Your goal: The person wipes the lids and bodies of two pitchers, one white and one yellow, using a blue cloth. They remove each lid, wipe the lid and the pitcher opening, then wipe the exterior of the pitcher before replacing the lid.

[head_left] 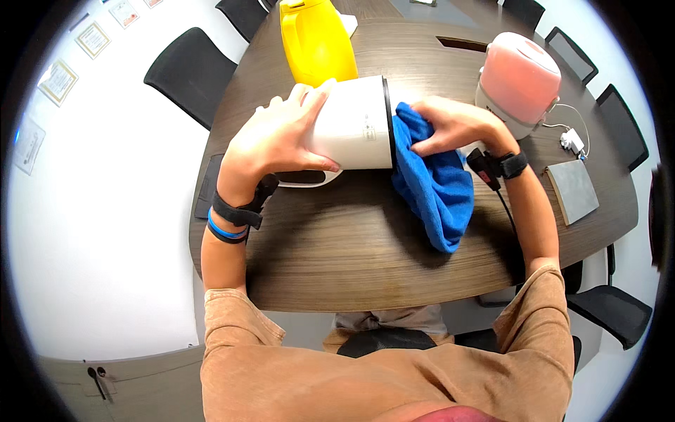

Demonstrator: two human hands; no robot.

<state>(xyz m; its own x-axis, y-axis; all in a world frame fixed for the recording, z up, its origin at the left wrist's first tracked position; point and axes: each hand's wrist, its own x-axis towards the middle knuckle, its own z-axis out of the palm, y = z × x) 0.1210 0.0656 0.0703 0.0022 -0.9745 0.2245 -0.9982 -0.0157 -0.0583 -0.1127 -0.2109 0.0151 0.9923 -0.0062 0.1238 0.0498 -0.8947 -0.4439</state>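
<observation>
A: Where is the glossy white cylindrical vessel with the black rim?

B: Mid-scene, on its side over the brown wood-grain surface, its mouth facing right. I can't tell whether it touches the surface or is held just above.

A: And the hands?

B: The left hand grasps the vessel's left end, fingers spread over the far side and thumb along the near side. The right hand pinches a bunched blue fabric cloth between thumb and fingers, right at the rim. Whether any of the cloth goes inside is hidden.

A: How would the vessel handle?

B: Stiff-walled, I'd judge, and moderately light if empty, though its inside doesn't show. The smooth, rounded wall could slip or roll under a loose palm.

A: Best hold?

B: A broad one around the body, as now, or the white loop handle with the black inset, which faces the near side. I'd keep pressure off the rim.

A: The cloth?

B: Soft, limp and light; it sags toward the near side. Gathering it close to the fingers should control it best.

A: Anything close?

B: A bright yellow plastic jug stands just beyond the vessel, so swinging far could knock it.
</observation>
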